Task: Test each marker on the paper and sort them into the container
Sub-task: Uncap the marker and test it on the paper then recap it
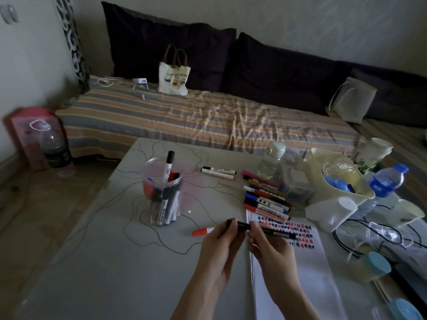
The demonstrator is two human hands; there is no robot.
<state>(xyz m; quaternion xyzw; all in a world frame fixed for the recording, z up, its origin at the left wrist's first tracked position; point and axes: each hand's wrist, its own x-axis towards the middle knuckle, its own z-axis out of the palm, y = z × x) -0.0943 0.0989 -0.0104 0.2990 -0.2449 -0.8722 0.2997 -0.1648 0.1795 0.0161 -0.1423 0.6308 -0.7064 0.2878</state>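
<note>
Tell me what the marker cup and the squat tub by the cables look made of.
The marker cup looks like clear, glossy plastic: the markers inside show through its wall and the rim glints. Glass cannot be ruled out. The pale yellow tub looks like matte, slightly translucent plastic, with soft light on its wall and blue items dimly visible inside.

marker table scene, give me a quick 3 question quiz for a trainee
1. True or false: both hands hold one black marker.
2. Where do the sorted markers stand? A) clear cup B) tote bag C) yellow bin
3. Fill in: the test marks on the paper are red, blue and ____.

Key: 1 true. 2 A, the clear cup. 3 black.
</note>
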